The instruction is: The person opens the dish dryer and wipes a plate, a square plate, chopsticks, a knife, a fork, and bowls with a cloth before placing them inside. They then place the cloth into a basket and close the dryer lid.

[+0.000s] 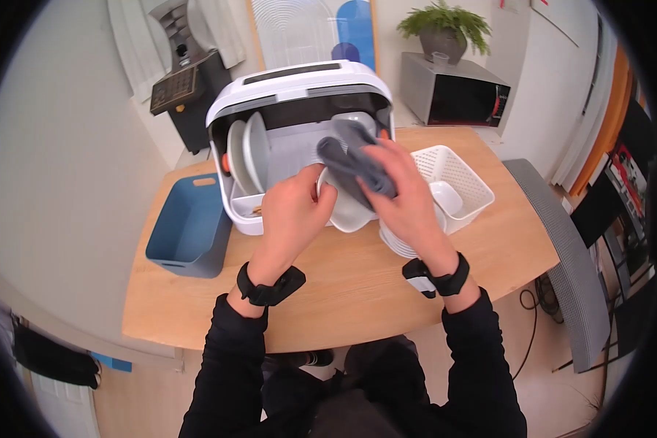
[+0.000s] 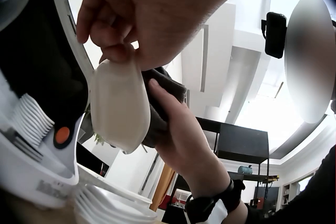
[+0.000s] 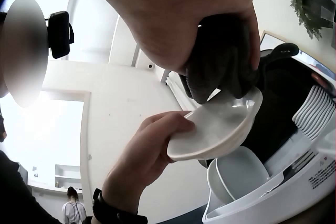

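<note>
My left hand [image 1: 293,208] pinches the edge of a small white dish [image 3: 210,132], thumb on its inner side in the right wrist view. A dark grey cloth [image 1: 352,164] is bunched in my right hand [image 1: 407,196], blurred in the head view. In the right wrist view the cloth lies against the dish's upper rim. Both hands are raised above the table, in front of a white dish-drying box [image 1: 299,86] with a dark interior. Two pale plates [image 1: 255,150] stand on edge at the box's left side.
Left of the box stands a blue bin [image 1: 189,230]. A white perforated basket [image 1: 482,196] on the right holds a small white bowl [image 1: 445,197]. Stacked white dishes [image 1: 395,243] sit before it on the wooden table [image 1: 328,292]. A microwave [image 1: 456,95] is behind.
</note>
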Demonstrator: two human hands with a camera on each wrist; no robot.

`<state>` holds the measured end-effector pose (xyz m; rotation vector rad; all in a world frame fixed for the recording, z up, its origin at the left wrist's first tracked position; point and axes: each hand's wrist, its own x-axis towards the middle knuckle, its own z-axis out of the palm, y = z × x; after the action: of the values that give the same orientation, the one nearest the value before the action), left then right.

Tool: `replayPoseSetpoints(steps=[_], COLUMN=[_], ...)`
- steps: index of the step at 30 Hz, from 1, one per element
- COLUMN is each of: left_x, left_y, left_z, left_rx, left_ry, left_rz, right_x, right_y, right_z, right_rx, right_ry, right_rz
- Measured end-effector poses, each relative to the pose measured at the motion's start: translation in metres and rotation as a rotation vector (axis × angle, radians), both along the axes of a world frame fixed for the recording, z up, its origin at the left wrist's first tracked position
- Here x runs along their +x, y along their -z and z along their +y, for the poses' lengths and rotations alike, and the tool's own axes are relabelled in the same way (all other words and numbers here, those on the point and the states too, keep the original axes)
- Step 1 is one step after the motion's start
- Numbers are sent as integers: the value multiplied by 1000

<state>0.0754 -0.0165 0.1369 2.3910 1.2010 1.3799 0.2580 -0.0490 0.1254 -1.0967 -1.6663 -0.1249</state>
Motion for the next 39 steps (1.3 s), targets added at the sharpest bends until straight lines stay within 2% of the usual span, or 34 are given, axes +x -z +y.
replayPoseSetpoints(steps=[2,5,7,10,14,16,20,21,23,25,28,31,34,37,39], left_x=[-21,-43,-49,-51,-61,-62,-55,-54,-52,-52,-53,-54,-55,-53,-58], left_y=[1,2,3,3,-3,-2,-3,-2,-2,0,-3,-5,-7,-3,-12], left_z=[11,20,23,25,21,18,15,15,17,17,16,10,8,11,14], left_rx=[15,27,38,271,449,500,564,566,570,563,573,536,451,543,620], left_ry=[-48,-63,-69,3,-39,-77,-128,-128,-127,-127,-113,-122,-75,-91,-128], left_rz=[5,-6,-2,-3,301,410,478,483,485,483,487,484,485,521,426], right_x=[-28,-56,-55,-61,-68,-54,-49,-47,-47,-49,-50,-49,-50,-48,-52], right_y=[0,7,16,16,6,5,5,9,10,6,-15,-17,-7,-4,-6], right_z=[6,22,39,53,53,64,67,69,65,59,47,45,49,51,52], right_rx=[-90,-15,-55,-63,-241,-485,-499,-438,-190,-95,-613,-529,-131,-76,-219], right_ry=[-97,-231,-303,-301,-357,-454,-427,-441,-160,29,-71,-112,-195,-253,-336], right_rz=[-140,-82,-40,33,325,309,232,215,-47,-165,-23,-49,-209,-268,141])
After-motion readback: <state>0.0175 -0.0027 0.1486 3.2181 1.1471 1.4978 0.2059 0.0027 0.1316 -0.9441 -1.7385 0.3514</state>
